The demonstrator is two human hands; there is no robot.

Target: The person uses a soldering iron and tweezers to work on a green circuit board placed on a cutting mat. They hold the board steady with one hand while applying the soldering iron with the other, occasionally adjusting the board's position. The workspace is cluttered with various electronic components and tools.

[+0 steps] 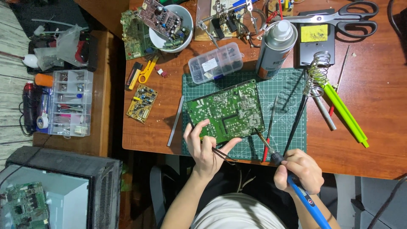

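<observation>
My left hand (203, 146) is curled around the near edge of a green circuit board (224, 111), fingers on its solder side, and it pinches thin tweezers (222, 153) between thumb and fingers. The board lies on a green cutting mat (292, 85), just ahead of that hand. My right hand (298, 169) is closed tight around the blue handle of a soldering iron (292, 178); its tip reaches up and left to the board's near right corner, between my two hands. Just beyond the right hand lie a red-handled tool (269, 127) and a black probe (296, 123). Further ahead stand a spray can (275, 48) and a coiled iron stand (316, 72).
</observation>
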